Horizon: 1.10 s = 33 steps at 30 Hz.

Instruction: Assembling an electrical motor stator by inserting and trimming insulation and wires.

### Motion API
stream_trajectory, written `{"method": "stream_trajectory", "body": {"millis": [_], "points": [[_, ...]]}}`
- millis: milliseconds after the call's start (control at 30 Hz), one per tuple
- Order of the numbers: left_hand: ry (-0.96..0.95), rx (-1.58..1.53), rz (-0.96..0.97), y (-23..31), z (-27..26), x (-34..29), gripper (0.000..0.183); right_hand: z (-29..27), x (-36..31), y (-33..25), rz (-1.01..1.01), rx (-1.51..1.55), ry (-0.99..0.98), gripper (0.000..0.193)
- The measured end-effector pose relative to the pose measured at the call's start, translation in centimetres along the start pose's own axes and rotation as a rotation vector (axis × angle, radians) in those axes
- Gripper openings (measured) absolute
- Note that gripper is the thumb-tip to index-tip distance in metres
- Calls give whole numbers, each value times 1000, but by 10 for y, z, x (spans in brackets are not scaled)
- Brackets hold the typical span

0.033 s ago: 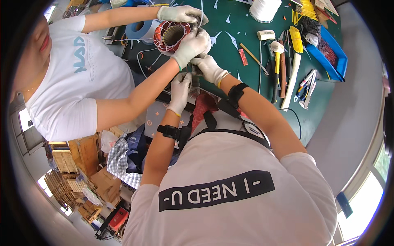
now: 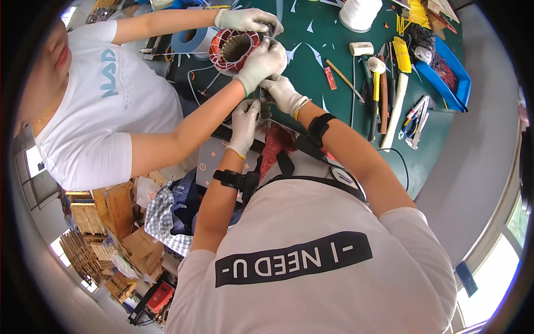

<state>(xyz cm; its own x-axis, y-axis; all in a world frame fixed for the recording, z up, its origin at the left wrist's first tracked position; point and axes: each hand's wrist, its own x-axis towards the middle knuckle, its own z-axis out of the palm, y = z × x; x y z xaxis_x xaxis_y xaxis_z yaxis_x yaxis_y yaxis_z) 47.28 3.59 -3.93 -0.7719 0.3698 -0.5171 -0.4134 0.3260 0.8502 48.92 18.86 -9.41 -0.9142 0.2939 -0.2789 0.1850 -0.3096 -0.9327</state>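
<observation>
My left hand (image 2: pixel 245 123), in a white glove, is closed in a pinch near the table's front edge. Just above and to its right, my gloved right hand (image 2: pixel 282 94) has its fingertips pressed together beside a co-worker's hand. What my fingertips grip is too small and shaded to make out. A motor stator (image 2: pixel 215 54) with red windings and white lacing lies on its side to the upper left. The co-worker's gloved near hand (image 2: pixel 261 65) rests against its right end. Their far hand (image 2: pixel 245 20) is bent over the same end.
On the green table (image 2: pixel 311 131), a rubber mallet (image 2: pixel 377 65), several long-handled tools and calipers (image 2: pixel 416 122) lie right. A blue bin (image 2: pixel 445 78) stands beyond them. A blue-edged roll (image 2: pixel 186 42) sits behind the stator, a white spool (image 2: pixel 359 14) farther back. The co-worker leans in from the left.
The stator has shifted very slightly to the right. My two hands stay in nearly the same place, still pinched.
</observation>
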Motion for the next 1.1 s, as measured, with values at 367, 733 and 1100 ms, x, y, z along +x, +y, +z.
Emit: {"method": "stream_trajectory", "body": {"millis": [367,733,1100], "points": [[-60,-140,13,-38,-22,20,29,6,-6,7,325,571,-128,11],[-41,-152,7,-19,-21,9,30,11,-2,16,257,596,-117,10],[-195,-279,-75,-16,-29,14,31,19,0,-17,213,337,86,17]]}}
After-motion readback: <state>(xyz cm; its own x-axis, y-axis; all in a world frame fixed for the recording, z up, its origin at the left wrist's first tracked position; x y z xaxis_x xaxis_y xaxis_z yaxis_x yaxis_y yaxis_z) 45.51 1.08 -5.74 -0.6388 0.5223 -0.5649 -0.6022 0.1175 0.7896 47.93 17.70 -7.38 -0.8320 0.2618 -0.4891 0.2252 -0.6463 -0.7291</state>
